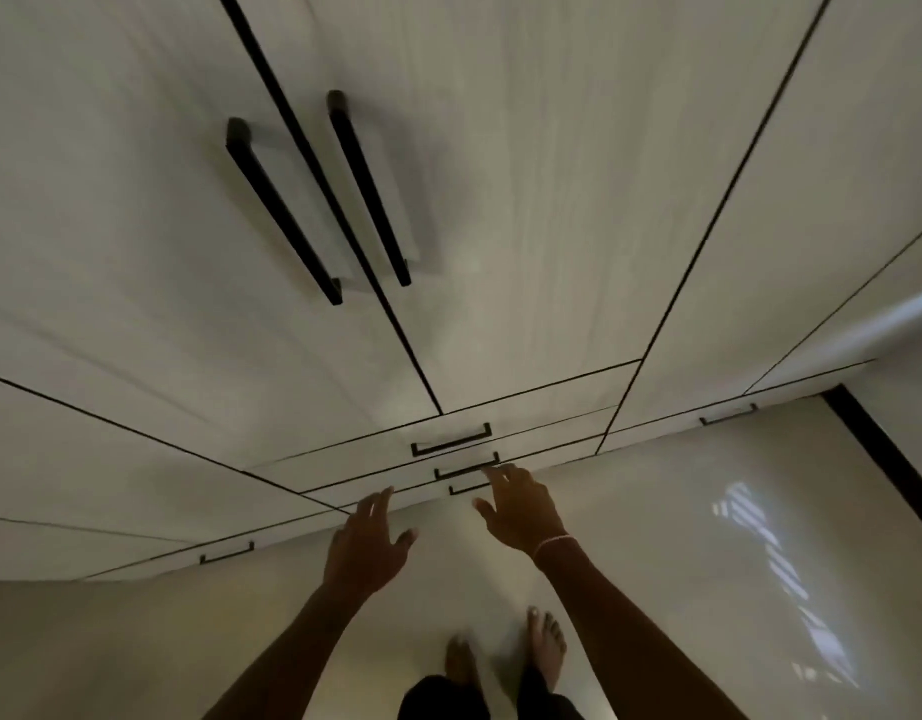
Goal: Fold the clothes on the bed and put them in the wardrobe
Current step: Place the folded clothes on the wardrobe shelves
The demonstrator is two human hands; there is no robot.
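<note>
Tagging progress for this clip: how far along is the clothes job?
Done: nothing provable; no clothes in view. In hand: left hand and right hand, both empty and open, reach toward the drawer handles. Left: wardrobe doors and drawers are closed, so storing remains.

Single head-worn wide-angle view: close against the wardrobe doors, facing steeply downward along their fronts to the drawers and floor below.

I see the wardrobe in off-white with a faint straight grain, its long handles and small drawer pulls black, the floor glossy cream with pale striped glare, a pinkish-white bracelet, black trousers
</note>
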